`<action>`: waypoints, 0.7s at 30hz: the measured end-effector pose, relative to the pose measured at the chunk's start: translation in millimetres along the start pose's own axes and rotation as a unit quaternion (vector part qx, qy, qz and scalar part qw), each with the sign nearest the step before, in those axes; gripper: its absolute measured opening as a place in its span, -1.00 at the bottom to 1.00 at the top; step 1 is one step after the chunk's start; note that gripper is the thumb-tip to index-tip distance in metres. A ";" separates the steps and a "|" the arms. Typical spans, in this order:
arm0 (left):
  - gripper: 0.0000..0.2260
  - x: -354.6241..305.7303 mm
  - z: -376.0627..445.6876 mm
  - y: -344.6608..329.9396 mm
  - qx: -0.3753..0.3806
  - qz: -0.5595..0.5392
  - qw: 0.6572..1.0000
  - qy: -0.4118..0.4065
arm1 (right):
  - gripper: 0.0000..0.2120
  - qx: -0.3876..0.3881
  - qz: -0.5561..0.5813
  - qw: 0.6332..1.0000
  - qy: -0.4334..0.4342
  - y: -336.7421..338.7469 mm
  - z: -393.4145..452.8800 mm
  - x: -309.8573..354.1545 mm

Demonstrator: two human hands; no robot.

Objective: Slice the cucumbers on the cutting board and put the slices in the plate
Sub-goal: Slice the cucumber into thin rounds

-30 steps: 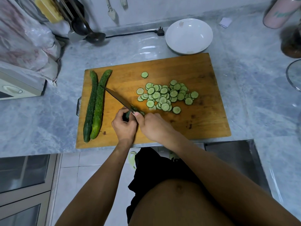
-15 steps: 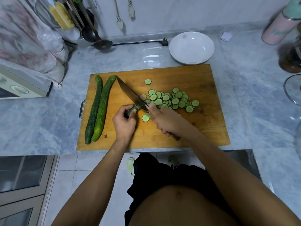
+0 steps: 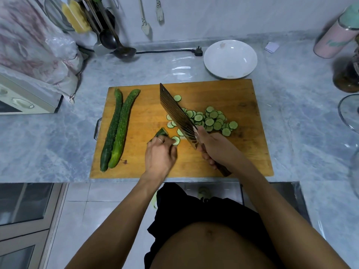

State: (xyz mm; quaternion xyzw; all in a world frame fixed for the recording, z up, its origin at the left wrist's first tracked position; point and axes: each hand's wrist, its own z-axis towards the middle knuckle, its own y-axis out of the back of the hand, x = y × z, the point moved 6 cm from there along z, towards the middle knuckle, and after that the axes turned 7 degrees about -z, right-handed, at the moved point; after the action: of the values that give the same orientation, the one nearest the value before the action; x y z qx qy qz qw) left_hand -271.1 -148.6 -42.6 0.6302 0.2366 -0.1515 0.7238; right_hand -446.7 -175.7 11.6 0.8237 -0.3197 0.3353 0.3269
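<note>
Grey marbled worktop (image 3: 58, 136) against a pale wall, with utensils hanging at the back left. On it, near the front edge, lies a wooden board (image 3: 242, 152). Behind the board's far right corner, just clear of it, stands a white plate (image 3: 240, 68), with no slices in it.

On the board's left side lie two whole cucumbers (image 3: 116, 129), side by side and touching, uncut. At centre right is a heap of slices (image 3: 211, 120), with a few strays nearer the front and one at the back.

Risks, as judged:
- The cleaver (image 3: 174, 113) is tilted broad-face-up across the board. If it sweeps the heap carelessly, slices could slide off the board onto the worktop.
- The left fingers are near the blade's heel. A hasty pass could nick them.
- The stub (image 3: 161, 132) is short. Any further cut on it leaves little to hold.
- The whole cucumbers are round and may roll if nudged.

Hands:
- Right hand (image 3: 215, 150): fingers clamped round the cleaver's handle, forefinger up by the blade.
- Left hand (image 3: 160, 154): fingers curled, pinching the stub, and resting by a loose slice (image 3: 176, 140).
</note>
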 end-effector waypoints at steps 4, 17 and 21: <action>-0.79 -9.8 3.4 -8.4 -0.014 -0.075 0.996 0.036 | -0.32 -0.007 0.006 1.000 0.010 5.7 -4.6 -4.1; -0.69 37.6 8.4 20.9 -0.052 -0.109 0.990 0.066 | -0.36 0.007 -0.090 0.995 0.044 -29.2 -5.2 16.1; -0.71 42.9 -0.6 30.4 -0.118 -0.134 0.980 0.088 | -0.38 -0.001 -0.146 0.987 0.064 -47.1 -4.0 15.7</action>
State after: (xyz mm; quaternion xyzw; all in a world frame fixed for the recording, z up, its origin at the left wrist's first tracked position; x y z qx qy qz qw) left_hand -219.4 -139.7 -40.0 0.5141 0.3981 -0.1624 0.7422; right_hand -404.0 -150.1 10.5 0.8378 -0.1750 0.3357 0.3933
